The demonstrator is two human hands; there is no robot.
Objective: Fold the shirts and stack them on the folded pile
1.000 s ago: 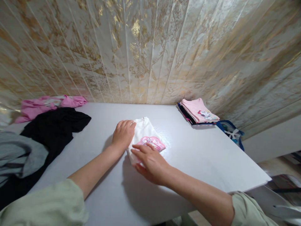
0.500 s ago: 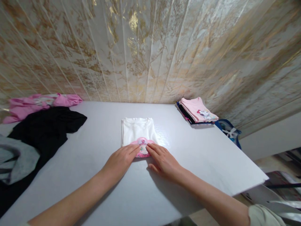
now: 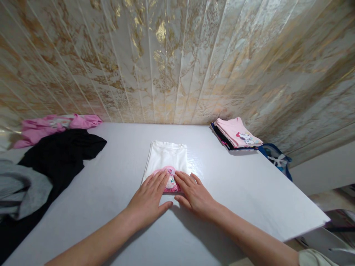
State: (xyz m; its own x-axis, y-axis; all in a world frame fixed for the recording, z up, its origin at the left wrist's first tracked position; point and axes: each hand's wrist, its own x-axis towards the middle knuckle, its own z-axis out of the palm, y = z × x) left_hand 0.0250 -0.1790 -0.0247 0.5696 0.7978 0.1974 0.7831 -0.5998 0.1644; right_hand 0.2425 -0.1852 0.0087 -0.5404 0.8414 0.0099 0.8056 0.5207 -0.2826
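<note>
at the far left a gray garment is cut off by the picture's edge, its soft loops lying over a matte black garment, so neither outline can be followed fully. behind them a crumpled pink garment lies near the foot of a pleated, gold-patterned curtain; its pale print is too creased to read. a stretch of smooth white table parts this heap from the middle, where a white shirt lies folded into a flat, four-sided shape, collar toward the curtain. the left hand rests open on its near left part; beside the fingers shows a shiny pink patch, partly covered. the right hand lies open too, fingertips on the near right part; neither grips the cloth. glossy tabletop runs on to a folded stack, topped in light pink with a cartoon print, the lower layers showing only as edges. past the table's right edge a blue bag is partly hidden, and a pale sleeve is cut off below.
</note>
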